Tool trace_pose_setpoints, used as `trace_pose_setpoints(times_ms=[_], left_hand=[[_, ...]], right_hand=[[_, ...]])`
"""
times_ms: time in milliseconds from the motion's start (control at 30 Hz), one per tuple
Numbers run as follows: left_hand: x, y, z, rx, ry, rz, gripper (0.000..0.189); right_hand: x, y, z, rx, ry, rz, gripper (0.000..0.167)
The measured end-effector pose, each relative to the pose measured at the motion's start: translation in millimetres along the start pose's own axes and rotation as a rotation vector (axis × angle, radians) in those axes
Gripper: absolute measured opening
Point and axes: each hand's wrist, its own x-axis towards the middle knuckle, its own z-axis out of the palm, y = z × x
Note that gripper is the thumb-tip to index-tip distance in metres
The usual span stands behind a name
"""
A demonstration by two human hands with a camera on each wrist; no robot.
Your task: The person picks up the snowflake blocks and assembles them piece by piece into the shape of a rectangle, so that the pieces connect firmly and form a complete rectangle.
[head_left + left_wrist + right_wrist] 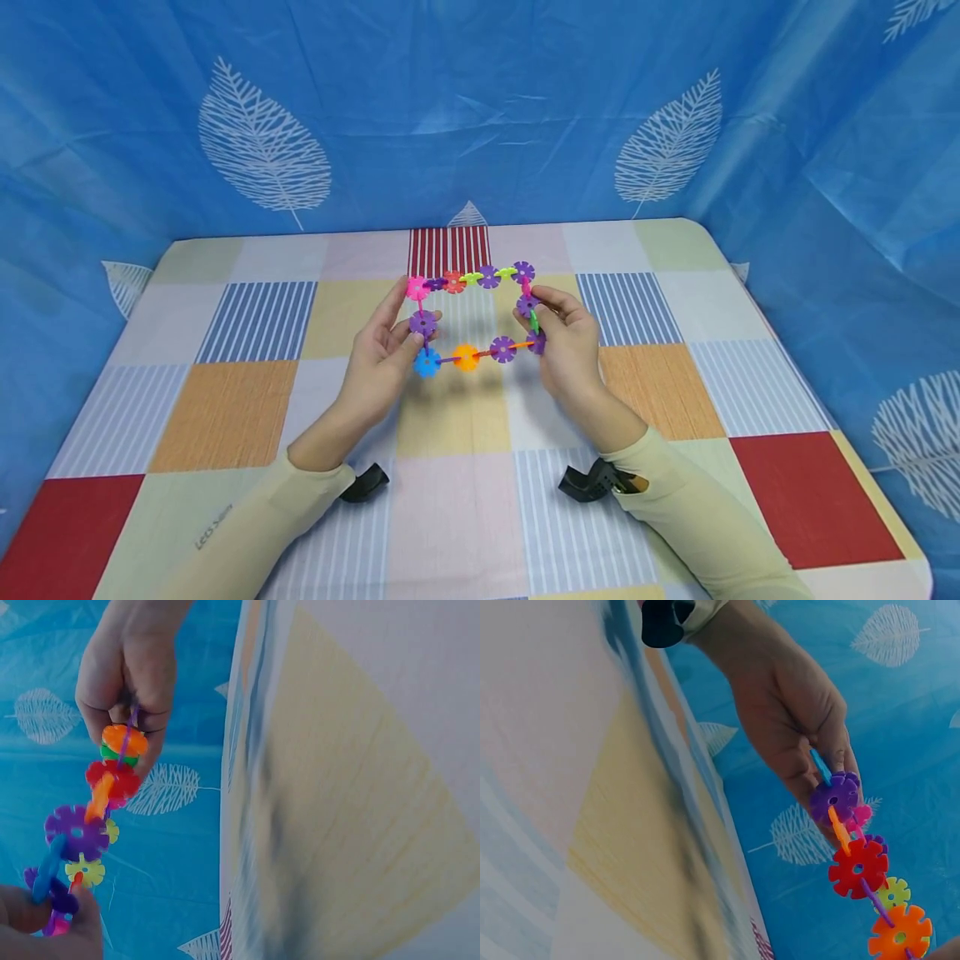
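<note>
Both hands hold up a closed, roughly four-sided ring of linked snowflake discs (466,357) above the table. The notched plastic discs are pink, purple, red, yellow-green, orange, blue and green. My left hand (378,358) grips the ring's left side, its thumb near a purple disc (423,322) and the blue corner disc (427,362). At the right side my right hand (570,346) pinches the ring by a green disc (534,322). In the left wrist view the left fingertips (86,930) hold the near end. Parts of both hands' fingers are hidden behind the discs.
A patchwork-patterned cloth covers the table (457,508). Blue curtains (465,108) with white leaf prints hang behind the table and at its sides. Black wrist mounts (588,482) show below the sleeves.
</note>
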Motion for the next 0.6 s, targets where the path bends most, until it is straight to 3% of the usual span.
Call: trace_pose_setpoints(times_ms=[100,267,433,600], left_hand=[[1.1,-0.3,1.0,-0.045,0.075,0.003,0.067],[3.5,-1.9,0.4,-0.04,0.153,-0.009,0.065],[4.2,-5.0,-3.5,0.062,0.187,-0.048,0.063],[3.9,-7.4,-8.1,0.209,0.18,-0.114,0.064]], right_hand=[[-1.0,1.9,-1.4,-0.088,-0.004,0.001,0.025],[-1.6,3.8,-3.9,-0.215,0.017,-0.02,0.027],[-0.2,4.7,-6.9,-0.311,0.032,-0.022,0.028],[1.1,8.4,-8.4,-0.397,0.03,-0.022,0.03]])
